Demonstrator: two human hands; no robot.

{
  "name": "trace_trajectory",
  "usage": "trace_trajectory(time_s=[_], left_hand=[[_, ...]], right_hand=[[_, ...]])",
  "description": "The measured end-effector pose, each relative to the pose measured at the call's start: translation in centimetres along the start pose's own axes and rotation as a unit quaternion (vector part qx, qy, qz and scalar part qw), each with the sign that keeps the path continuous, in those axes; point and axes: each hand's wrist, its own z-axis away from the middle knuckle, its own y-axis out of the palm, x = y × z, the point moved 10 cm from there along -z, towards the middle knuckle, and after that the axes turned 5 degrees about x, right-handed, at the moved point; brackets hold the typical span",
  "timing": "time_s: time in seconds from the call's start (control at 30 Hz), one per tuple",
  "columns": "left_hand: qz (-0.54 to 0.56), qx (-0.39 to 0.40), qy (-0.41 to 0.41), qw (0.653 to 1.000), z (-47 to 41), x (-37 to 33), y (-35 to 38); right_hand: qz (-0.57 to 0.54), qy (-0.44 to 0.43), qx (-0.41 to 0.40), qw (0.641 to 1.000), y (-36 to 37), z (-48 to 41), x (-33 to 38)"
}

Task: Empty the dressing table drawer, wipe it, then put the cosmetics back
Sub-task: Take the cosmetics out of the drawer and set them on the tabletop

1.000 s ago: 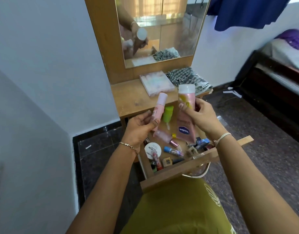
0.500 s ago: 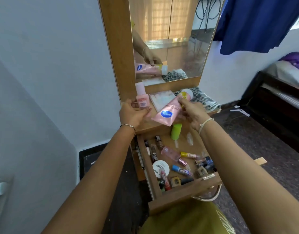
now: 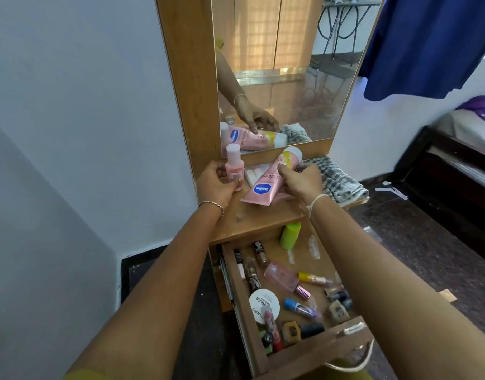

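Both arms reach forward over the open drawer (image 3: 315,349) to the desk (image 3: 252,218).

- Left hand (image 3: 215,185): fingers curled, grip closed round a small pink bottle (image 3: 234,167), held upright with its cap up, near the mirror (image 3: 304,78) frame. Whether its base touches the desk cannot be told.
- Right hand (image 3: 301,182): palm down, thumb and fingers grasping a pink Vaseline tube (image 3: 268,182). The tube is slanted, white cap toward the mirror, crimped end low over the desk.

Count:
- In the hands: one bottle, one tube.
- On the desk: one flat white pack (image 3: 253,172) behind the tube and one checked cloth (image 3: 337,179) at the right end.
- In the drawer: one green bottle (image 3: 290,235) at the back, one clear pink bottle (image 3: 284,275) lying mid-drawer, one white round tub (image 3: 264,303), and small polish bottles and sticks too crowded to count.

Edges and room:
- A bare strip of wood runs between the hands and the desk's front edge.
- The drawer stands pulled out under that edge.
- The wall is close on the left.
- Dark floor lies to the right, and the bed (image 3: 469,138) is well apart.
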Motion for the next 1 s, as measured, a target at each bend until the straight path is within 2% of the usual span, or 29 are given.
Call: trace_trajectory(time_s=[0.13, 0.27, 0.43, 0.67, 0.8, 1.0], left_hand=[[-0.005, 0.0, -0.001, 1.0, -1.1, 0.3, 0.3], [-0.007, 0.003, 0.004, 1.0, -1.7, 0.4, 0.6], [-0.013, 0.001, 0.009, 1.0, -1.7, 0.5, 0.7], [0.013, 0.005, 0.002, 1.0, -1.1, 1.0, 0.4], [0.013, 0.006, 0.004, 1.0, -0.7, 0.7, 0.2], [-0.017, -0.07, 0.049, 0.996, 1.4, -0.5, -1.3]], right_hand=[[0.052, -0.015, -0.012, 0.998, 0.0, -0.1, 1.1], [0.07, -0.003, 0.013, 0.997, 0.3, 0.0, 0.9], [0.085, -0.016, 0.0, 0.996, -0.1, 0.6, 1.0], [0.044, -0.018, 0.032, 0.998, -0.6, -1.3, -1.8], [0.035, -0.019, 0.02, 0.999, -1.2, 2.4, 0.5], [0.086, -0.072, -0.034, 0.993, -3.3, 3.7, 1.2]])
